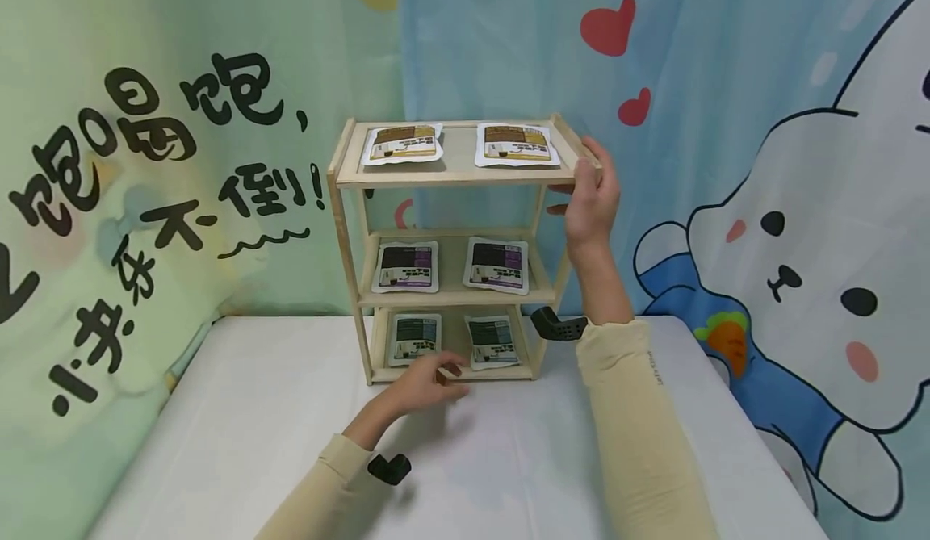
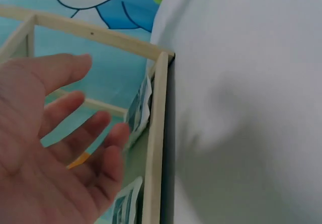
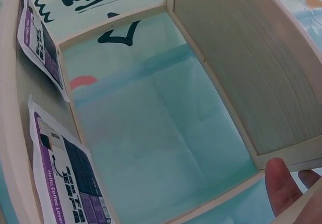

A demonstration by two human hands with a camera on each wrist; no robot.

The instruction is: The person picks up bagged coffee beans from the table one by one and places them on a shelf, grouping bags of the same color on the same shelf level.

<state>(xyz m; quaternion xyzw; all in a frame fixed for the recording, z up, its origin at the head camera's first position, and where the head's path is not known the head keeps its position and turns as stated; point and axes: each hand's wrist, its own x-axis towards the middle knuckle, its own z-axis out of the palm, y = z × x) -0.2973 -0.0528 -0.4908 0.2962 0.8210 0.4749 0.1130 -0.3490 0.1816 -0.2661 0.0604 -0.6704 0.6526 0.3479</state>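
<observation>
A three-tier wooden shelf (image 1: 450, 175) stands on a white table. Two brown packets (image 1: 403, 143) lie on the top tier, two purple packets (image 1: 407, 266) on the middle, and two grey packets (image 1: 414, 338) on the bottom. My right hand (image 1: 592, 193) grips the top tier's right end, its fingertips (image 3: 279, 186) below the board's underside (image 3: 251, 68), with a purple packet (image 3: 70, 173) at left. My left hand (image 1: 429, 378) reaches to the bottom tier's front rail (image 2: 155, 133). This hand (image 2: 55, 148) is spread and holds nothing, near a grey packet (image 2: 140, 110).
The white table (image 1: 254, 411) runs toward me in front of the shelf. A cartoon backdrop hangs close behind and on both sides, with a rabbit (image 1: 814, 265) at right. Black wrist mounts (image 1: 558, 326) sit on both sleeves.
</observation>
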